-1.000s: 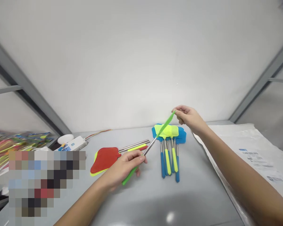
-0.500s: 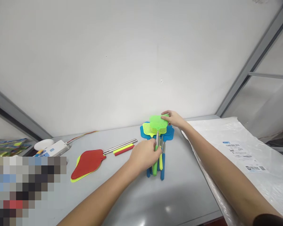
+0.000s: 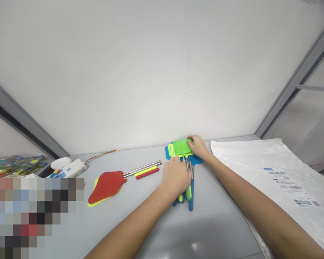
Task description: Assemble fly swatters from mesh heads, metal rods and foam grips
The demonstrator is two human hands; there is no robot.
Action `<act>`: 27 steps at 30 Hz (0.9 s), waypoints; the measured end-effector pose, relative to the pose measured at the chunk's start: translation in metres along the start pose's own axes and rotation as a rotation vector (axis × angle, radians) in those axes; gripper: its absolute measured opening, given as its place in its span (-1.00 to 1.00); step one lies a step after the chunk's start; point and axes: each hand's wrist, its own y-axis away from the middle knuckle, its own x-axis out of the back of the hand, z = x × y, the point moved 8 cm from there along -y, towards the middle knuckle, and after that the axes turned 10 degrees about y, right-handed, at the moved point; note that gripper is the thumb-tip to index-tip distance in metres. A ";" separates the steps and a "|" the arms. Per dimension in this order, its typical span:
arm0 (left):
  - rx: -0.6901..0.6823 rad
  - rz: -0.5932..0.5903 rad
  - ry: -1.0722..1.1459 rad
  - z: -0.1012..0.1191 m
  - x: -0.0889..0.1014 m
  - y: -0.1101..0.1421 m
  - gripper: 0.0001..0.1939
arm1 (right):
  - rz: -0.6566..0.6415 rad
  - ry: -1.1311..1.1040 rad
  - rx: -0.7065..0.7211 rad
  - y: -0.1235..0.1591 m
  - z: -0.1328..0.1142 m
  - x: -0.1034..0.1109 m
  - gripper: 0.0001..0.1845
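Head view: the green swatter [image 3: 181, 147] has just come down onto the yellow swatters [image 3: 171, 151] and blue swatters [image 3: 191, 194] by the table [image 3: 218, 230]'s back edge, joining them; my left hand [image 3: 176, 175] grips it low, my right hand [image 3: 198, 145] pinches its top.

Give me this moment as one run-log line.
left hand: over handle of green swatter | right hand: at its head's right edge | beneath: yellow swatter head, blue swatters | leftward on table: red swatter head
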 end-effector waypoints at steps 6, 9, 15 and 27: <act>-0.109 0.054 0.079 -0.001 0.020 0.018 -0.75 | 0.068 0.087 0.068 0.007 -0.009 0.006 -0.77; -0.216 0.036 0.151 -0.009 0.028 0.048 -0.78 | 0.094 0.068 0.134 0.010 -0.022 0.014 -0.75; -0.240 -0.025 0.043 -0.060 0.030 0.105 -0.78 | 0.006 -0.056 0.375 0.035 -0.086 0.023 -0.76; 0.049 0.093 0.055 -0.117 0.034 0.110 -0.79 | -0.405 0.120 0.898 0.082 -0.231 -0.035 -0.72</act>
